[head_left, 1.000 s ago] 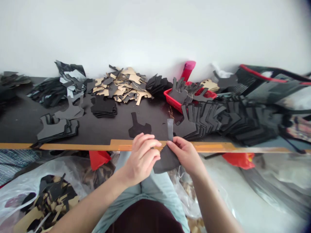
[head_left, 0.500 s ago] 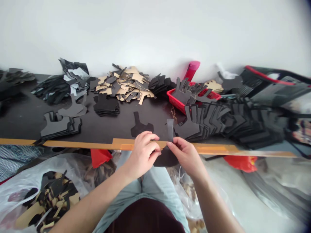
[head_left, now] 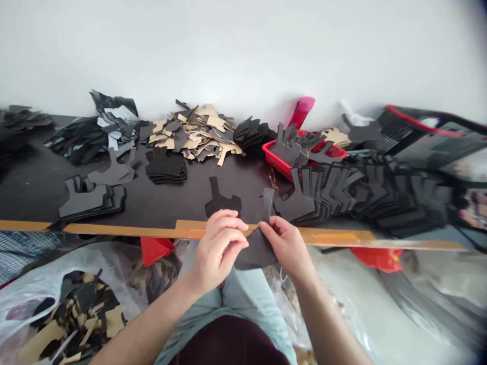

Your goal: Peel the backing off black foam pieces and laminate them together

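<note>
Both hands meet just in front of the table's near edge. My left hand (head_left: 218, 248) and my right hand (head_left: 286, 244) pinch one dark grey cut-out piece (head_left: 257, 247) between them; its narrow tab sticks up over the edge. A single black cut-out (head_left: 221, 201) lies flat on the dark table (head_left: 160, 205) right behind my left hand. To the right of my right hand runs a long overlapping row of black cut-outs (head_left: 353, 195).
A red basket (head_left: 279, 160) with pieces and a pink tube (head_left: 302, 111) stand at the back. Tan and black scraps (head_left: 194, 133) are heaped by the wall, small black stacks (head_left: 90, 198) lie left. A plastic bag of offcuts (head_left: 68, 314) sits below left.
The hands have shifted slightly on the grey piece, which hangs a little lower than half a second ago. The view has drifted a little; nothing on the table moved.
</note>
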The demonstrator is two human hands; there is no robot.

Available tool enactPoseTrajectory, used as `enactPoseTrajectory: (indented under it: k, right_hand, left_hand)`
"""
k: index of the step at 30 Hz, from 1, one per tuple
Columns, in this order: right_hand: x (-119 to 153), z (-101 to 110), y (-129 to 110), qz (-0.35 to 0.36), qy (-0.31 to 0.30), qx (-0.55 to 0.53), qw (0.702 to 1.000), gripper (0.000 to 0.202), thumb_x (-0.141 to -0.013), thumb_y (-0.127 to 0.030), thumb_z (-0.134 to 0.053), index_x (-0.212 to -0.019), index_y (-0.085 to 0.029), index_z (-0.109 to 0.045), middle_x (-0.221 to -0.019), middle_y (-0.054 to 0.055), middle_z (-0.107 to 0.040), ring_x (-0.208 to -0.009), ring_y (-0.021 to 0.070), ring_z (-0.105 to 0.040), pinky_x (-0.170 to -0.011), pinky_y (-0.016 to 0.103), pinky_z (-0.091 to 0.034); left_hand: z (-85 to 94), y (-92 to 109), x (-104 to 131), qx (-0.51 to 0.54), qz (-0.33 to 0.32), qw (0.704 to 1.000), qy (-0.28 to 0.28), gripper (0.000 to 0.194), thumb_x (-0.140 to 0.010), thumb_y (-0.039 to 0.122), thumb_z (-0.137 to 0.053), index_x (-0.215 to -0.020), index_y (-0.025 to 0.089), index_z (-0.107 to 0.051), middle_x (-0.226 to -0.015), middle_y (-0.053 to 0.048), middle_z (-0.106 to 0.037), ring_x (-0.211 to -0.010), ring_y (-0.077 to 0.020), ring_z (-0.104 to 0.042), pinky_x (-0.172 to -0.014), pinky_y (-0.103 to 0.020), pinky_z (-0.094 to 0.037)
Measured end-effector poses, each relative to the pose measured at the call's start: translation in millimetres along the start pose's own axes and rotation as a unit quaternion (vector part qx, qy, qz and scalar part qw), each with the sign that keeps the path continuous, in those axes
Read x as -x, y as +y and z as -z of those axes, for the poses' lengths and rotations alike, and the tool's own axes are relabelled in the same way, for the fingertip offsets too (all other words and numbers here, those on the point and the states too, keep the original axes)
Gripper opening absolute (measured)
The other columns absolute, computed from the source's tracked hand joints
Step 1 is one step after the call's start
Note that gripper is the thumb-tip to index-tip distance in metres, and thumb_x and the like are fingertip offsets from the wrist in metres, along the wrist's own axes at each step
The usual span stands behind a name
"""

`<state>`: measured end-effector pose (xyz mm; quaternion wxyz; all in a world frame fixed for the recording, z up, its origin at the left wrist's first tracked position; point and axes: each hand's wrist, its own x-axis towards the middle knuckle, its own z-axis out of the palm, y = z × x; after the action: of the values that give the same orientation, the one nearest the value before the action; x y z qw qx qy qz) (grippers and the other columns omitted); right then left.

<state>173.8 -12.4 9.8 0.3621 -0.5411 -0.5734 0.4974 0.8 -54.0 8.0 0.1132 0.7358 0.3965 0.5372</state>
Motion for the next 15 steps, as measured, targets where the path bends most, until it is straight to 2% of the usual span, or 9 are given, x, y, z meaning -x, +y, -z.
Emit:
enactPoseTrajectory:
  k: [5,8,10,12,13,15]
  right_hand:
    - [-2,3,5,0.001,0.025,-0.019,1.0,0.037,-0.076,-0.054,-0.06,-0.072,-0.017,-0.052,-0.061,-0.002,-0.05,-0.055,0.0104,-0.04,-0.051,0.022,-0.032]
    - [-1,10,9,-0.004,0.037,-0.039,0.999,0.037,-0.076,-0.053,-0.062,-0.075,-0.017,-0.055,-0.064,-0.001,-0.053,-0.058,0.0111,-0.044,-0.054,0.022,-0.034]
    - [1,18,10,-0.003,0.056,-0.053,0.997,0.037,-0.075,-0.053,-0.064,-0.076,-0.017,-0.055,-0.065,-0.002,-0.054,-0.06,0.0108,-0.044,-0.055,0.022,-0.035]
    - [5,29,11,0.005,0.081,-0.066,0.995,0.037,-0.074,-0.052,-0.065,-0.078,-0.017,-0.056,-0.066,-0.002,-0.054,-0.06,0.0104,-0.045,-0.055,0.021,-0.035]
    - [8,36,12,0.008,0.094,-0.071,0.993,0.037,-0.074,-0.052,-0.066,-0.078,-0.017,-0.056,-0.066,-0.002,-0.054,-0.061,0.0103,-0.045,-0.056,0.021,-0.035]
    - [15,52,12,0.015,0.118,-0.074,0.99,0.038,-0.073,-0.052,-0.067,-0.079,-0.017,-0.057,-0.068,-0.001,-0.056,-0.062,0.0105,-0.046,-0.056,0.021,-0.037]
  left_hand:
    - [9.6,2,7,0.123,0.125,0.98,0.094,0.011,-0.085,0.008,-0.056,-0.087,0.018,-0.057,-0.09,-0.004,-0.063,-0.104,-0.02,-0.057,-0.094,-0.039,-0.046]
    - [21.5,2,12,0.165,0.211,0.948,0.171,0.005,-0.086,0.015,-0.058,-0.09,0.018,-0.057,-0.086,-0.003,-0.062,-0.088,-0.0166,-0.062,-0.084,-0.033,-0.05]
    - [28.8,1,17,0.168,0.243,0.933,0.203,0.009,-0.084,0.019,-0.061,-0.09,0.019,-0.055,-0.082,-0.001,-0.062,-0.076,-0.0142,-0.061,-0.075,-0.029,-0.051]
    - [29.7,3,22,0.155,0.259,0.932,0.202,0.012,-0.082,0.02,-0.064,-0.088,0.019,-0.054,-0.079,0.0,-0.061,-0.072,-0.0129,-0.06,-0.07,-0.026,-0.049]
    - [25.7,5,24,0.142,0.264,0.936,0.183,0.012,-0.081,0.02,-0.065,-0.086,0.019,-0.054,-0.079,0.0,-0.061,-0.072,-0.0125,-0.059,-0.069,-0.024,-0.048]
    - [5.4,12,30,0.128,0.264,0.951,0.095,0.008,-0.082,0.021,-0.064,-0.081,0.019,-0.056,-0.077,0.0,-0.061,-0.073,-0.0123,-0.058,-0.069,-0.023,-0.046]
